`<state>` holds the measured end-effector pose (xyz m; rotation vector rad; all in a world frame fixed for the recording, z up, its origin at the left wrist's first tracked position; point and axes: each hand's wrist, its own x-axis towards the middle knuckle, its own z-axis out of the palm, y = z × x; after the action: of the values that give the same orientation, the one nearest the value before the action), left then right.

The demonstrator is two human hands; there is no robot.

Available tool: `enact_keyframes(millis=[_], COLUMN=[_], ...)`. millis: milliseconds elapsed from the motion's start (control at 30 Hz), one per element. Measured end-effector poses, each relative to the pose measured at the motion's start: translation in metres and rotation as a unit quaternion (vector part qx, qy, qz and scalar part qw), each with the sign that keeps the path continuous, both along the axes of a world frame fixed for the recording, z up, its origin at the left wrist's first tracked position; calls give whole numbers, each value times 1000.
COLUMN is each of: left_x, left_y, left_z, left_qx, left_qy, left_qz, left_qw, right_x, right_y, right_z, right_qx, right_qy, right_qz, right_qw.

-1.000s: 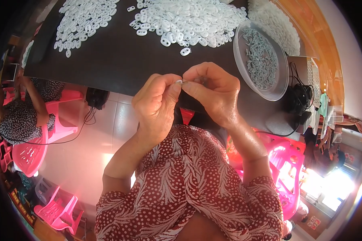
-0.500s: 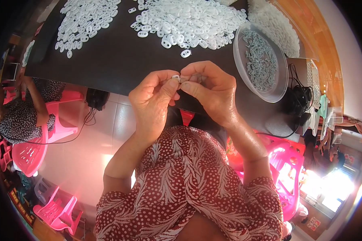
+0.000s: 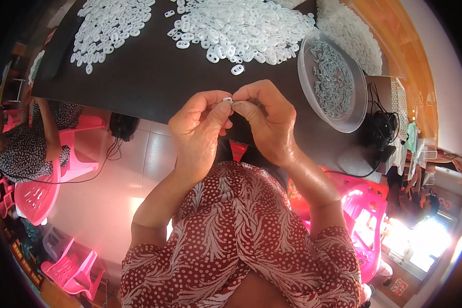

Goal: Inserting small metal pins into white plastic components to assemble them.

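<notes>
Just over the near edge of the dark table, my left hand pinches a small white oval plastic piece between thumb and fingers. My right hand is closed in a pinch against the right side of that piece. Whatever its fingertips grip is too small and too covered to make out. Beyond my hands, a single white oval piece with two holes lies apart from a big heap of such pieces. A smaller spread of them is at the far left.
A clear round plastic tub to the right holds many small grey screws. Behind it lies a pile of whitish pieces. Black cables bunch at the table's right end. Another person sits at left near pink chairs.
My right hand has shifted slightly left, its fingertips closing in on the white piece. My left hand has moved a little to the right, still pinching it.
</notes>
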<state>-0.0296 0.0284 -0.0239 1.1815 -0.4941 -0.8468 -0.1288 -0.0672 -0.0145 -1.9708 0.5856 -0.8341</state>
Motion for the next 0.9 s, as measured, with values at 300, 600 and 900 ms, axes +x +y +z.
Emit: enact_keyframes(millis=[300,600,900], left_x=[-3,-11,-5], left_y=[2,-1,-1], left_z=[-1,-12,-9], left_qx=[12,-27,-16], left_qy=[-94,-174,-43], left_qz=[27,90,65], left_qw=[995,980,997], right_x=[0,6,4], right_y=[-1,-2,-6], right_z=[1,-4,-3], right_qx=[-65,-106,-15], right_qy=[5,5,23], right_qz=[7,18,37], right_qw=[998,994,999])
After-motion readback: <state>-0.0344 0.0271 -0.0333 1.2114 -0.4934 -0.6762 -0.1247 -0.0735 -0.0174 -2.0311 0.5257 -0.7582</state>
